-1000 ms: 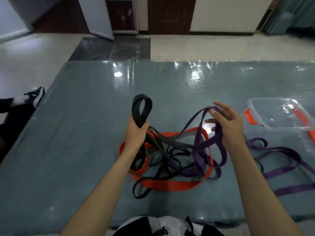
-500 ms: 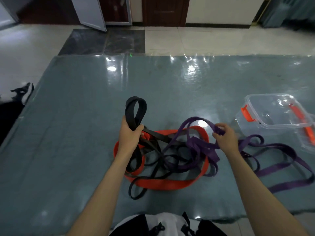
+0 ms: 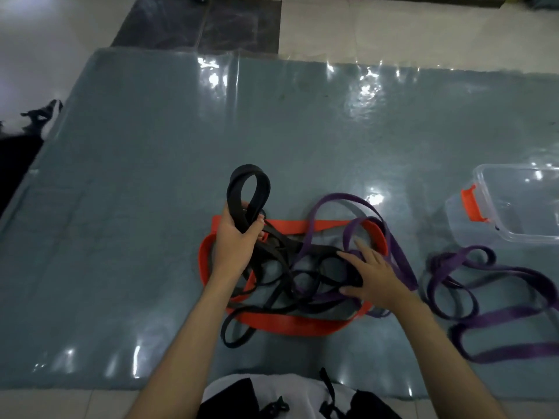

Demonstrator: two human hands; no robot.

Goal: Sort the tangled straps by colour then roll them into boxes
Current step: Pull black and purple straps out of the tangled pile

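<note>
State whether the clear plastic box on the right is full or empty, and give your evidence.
Empty as far as visible: the mat shows through the box and no strap lies inside. Its right part is cut off.

Box (image 3: 514, 213) right of strap tangle (image 3: 302, 267)

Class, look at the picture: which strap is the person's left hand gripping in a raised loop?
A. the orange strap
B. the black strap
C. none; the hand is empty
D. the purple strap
B: the left hand is closed around the black strap, whose loop stands up above the fist.
</note>
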